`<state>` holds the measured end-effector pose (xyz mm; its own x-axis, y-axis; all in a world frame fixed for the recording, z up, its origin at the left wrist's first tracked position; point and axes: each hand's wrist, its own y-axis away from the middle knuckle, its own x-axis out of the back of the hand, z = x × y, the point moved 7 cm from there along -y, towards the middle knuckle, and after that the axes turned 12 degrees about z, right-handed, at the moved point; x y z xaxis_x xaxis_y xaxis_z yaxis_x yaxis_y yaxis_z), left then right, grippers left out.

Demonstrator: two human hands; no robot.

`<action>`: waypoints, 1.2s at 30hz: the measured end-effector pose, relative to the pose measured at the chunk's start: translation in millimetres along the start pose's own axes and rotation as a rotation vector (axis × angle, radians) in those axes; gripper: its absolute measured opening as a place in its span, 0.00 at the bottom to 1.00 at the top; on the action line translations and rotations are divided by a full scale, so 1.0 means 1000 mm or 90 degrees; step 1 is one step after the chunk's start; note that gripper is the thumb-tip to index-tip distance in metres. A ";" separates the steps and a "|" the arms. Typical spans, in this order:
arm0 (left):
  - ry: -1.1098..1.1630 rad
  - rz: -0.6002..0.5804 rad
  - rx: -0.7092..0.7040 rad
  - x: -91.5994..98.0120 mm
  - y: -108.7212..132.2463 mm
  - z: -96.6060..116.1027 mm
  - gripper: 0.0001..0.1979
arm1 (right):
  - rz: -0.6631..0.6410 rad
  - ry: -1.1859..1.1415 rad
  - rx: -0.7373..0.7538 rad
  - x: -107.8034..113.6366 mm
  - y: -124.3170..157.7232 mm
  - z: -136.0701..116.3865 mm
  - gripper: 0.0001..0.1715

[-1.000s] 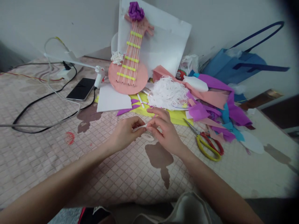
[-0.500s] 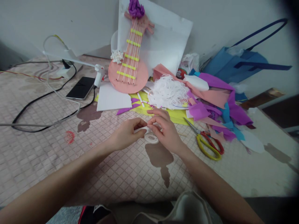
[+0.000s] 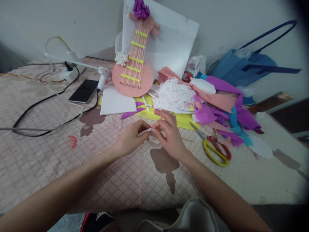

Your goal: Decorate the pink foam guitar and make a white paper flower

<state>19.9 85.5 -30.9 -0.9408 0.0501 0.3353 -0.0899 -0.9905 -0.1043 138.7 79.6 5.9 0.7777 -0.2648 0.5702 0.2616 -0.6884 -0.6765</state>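
thin white strip (image 3: 145,131) pinched between two hands

the strip is held above the middle of a patterned tablecloth (image 3: 130,185). the left hand (image 3: 130,138) grips it between thumb and fingers; the right hand (image 3: 172,138) pinches its other end, the two sets of fingertips nearly meeting. just below, partly hidden by the right hand, shows a pale ring (image 3: 154,139), too blurred to make out well.

beyond the hands lie yellow paper (image 3: 184,122), a small white board (image 3: 118,103) and a heap of white string (image 3: 175,95). scissors (image 3: 205,138) with red and yellow handles rest to the right. farther back, a pink guitar shape (image 3: 136,60) stands before a larger white board (image 3: 173,42). a phone (image 3: 83,91) lies to the left, a blue bag (image 3: 256,62) far right.
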 end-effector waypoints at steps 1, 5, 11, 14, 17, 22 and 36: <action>0.006 -0.003 0.001 -0.001 0.000 0.001 0.04 | 0.003 -0.002 -0.003 0.000 0.000 0.001 0.04; 0.031 -0.019 0.019 -0.003 0.001 0.002 0.04 | 0.005 -0.016 -0.011 -0.002 0.000 0.003 0.04; 0.068 -0.041 0.041 -0.004 0.000 0.002 0.06 | 0.013 -0.045 -0.020 0.000 -0.001 0.003 0.04; 0.086 -0.052 0.043 -0.005 0.000 0.002 0.08 | 0.014 -0.051 -0.028 0.000 -0.002 0.004 0.04; 0.103 -0.065 0.047 -0.007 0.000 -0.001 0.09 | 0.017 -0.058 -0.031 0.000 0.000 0.005 0.05; 0.113 -0.071 0.040 -0.006 0.000 -0.002 0.09 | 0.023 -0.109 -0.076 -0.002 0.003 0.012 0.10; 0.151 -0.056 0.100 -0.006 0.000 -0.012 0.11 | -0.020 -0.322 -0.322 -0.010 0.011 0.030 0.13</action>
<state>21.9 86.8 -43.7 -0.9834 0.1467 0.1063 -0.1400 -0.9878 0.0682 150.7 95.1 -21.4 0.9760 0.0210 0.2168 0.0861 -0.9516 -0.2952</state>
